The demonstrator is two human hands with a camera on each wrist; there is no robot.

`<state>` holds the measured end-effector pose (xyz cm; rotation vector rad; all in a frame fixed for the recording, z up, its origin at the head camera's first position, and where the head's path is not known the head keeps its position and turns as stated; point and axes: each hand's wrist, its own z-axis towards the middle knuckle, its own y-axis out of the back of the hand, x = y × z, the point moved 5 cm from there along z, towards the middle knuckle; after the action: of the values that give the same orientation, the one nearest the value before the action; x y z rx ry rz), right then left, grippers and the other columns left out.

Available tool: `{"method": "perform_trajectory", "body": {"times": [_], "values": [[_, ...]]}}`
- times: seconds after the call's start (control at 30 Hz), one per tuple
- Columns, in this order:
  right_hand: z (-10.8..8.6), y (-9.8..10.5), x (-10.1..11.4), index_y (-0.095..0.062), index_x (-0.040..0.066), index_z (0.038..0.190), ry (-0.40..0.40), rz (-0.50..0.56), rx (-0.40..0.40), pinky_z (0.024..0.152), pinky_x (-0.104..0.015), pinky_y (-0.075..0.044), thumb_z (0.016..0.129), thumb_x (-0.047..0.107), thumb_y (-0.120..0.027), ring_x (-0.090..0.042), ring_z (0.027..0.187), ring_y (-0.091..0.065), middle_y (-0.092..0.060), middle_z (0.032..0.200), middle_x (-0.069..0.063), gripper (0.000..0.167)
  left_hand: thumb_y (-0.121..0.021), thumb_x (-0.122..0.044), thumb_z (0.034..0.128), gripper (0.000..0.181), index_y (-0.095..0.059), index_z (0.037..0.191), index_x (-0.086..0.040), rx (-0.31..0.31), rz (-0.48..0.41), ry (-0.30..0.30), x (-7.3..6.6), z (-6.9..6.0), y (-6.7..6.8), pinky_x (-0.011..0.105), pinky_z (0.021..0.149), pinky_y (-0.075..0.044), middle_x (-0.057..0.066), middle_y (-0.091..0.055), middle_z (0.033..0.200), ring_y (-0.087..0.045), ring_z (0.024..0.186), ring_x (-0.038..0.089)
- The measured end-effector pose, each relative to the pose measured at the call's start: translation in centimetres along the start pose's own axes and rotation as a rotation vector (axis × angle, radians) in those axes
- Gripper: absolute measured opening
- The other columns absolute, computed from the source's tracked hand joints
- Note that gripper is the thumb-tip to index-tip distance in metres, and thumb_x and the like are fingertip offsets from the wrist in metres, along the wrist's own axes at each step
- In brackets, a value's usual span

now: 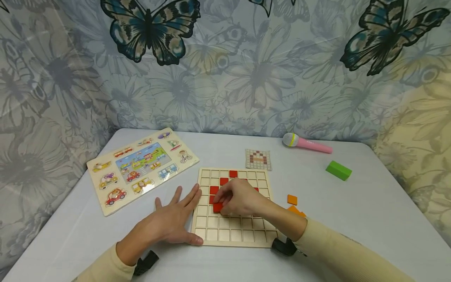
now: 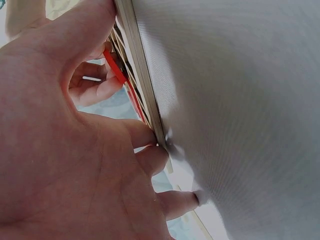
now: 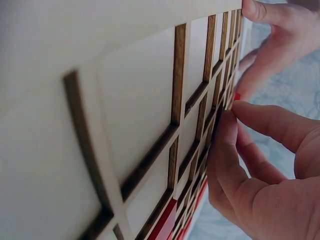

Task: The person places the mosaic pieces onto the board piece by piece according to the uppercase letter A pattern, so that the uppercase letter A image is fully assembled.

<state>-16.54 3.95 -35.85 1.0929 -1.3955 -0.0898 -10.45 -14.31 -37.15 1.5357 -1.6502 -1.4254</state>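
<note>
A wooden grid board (image 1: 235, 235) lies on the white table, with several red square tiles (image 1: 213, 190) set in its cells. My right hand (image 1: 243, 197) is over the left-middle of the board and pinches a red tile (image 1: 217, 208) between thumb and fingers. The left wrist view shows this same tile (image 2: 115, 67) tilted at the grid surface. Fingers spread, my left hand (image 1: 172, 221) rests along the board's left side, its thumb at the near left corner and fingertips touching the edge. My right hand hides some of the cells.
A small pattern card (image 1: 258, 159) lies behind the board. Loose orange tiles (image 1: 292, 199) sit to its right, partly behind the right forearm. Farther right are a green block (image 1: 338, 170) and a pink toy microphone (image 1: 310, 144). A vehicle picture puzzle (image 1: 116, 176) lies at the left.
</note>
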Motion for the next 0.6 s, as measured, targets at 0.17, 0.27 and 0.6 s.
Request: {"method": "perform_trajectory", "body": {"times": [0.17,0.27,0.6], "values": [[0.06,-0.19,0.16,-0.080,0.014,0.091,0.006,-0.009,0.005,0.071,-0.028,-0.056,0.072,-0.005,-0.083,-0.012,0.076,-0.065,-0.072,0.081,0.002,0.027,-0.081,-0.075,0.0709,0.132,-0.015,0.169,-0.016,0.003,0.009,0.002,0.03,0.07,-0.02,0.094,0.098,-0.017,-0.005,-0.002,0.177,-0.010,0.160,0.048],[0.14,-0.32,0.27,-0.080,0.014,0.091,0.015,-0.019,0.005,0.071,-0.027,-0.056,0.073,-0.004,-0.084,-0.011,0.076,-0.065,-0.072,0.081,0.003,0.026,-0.081,-0.075,0.0711,0.132,-0.015,0.169,-0.016,0.006,0.010,0.004,0.00,0.05,0.02,0.094,0.098,-0.017,-0.005,-0.001,0.178,-0.010,0.160,0.048],[0.56,-0.78,0.57,-0.080,0.015,0.087,0.043,-0.052,0.014,0.067,-0.026,-0.055,0.074,0.000,-0.089,-0.011,0.073,-0.064,-0.071,0.076,0.004,0.022,-0.081,-0.074,0.0717,0.130,-0.017,0.169,-0.016,0.008,0.017,0.004,-0.02,0.01,0.00,0.094,0.099,-0.018,-0.005,-0.003,0.177,-0.010,0.160,0.048]]}}
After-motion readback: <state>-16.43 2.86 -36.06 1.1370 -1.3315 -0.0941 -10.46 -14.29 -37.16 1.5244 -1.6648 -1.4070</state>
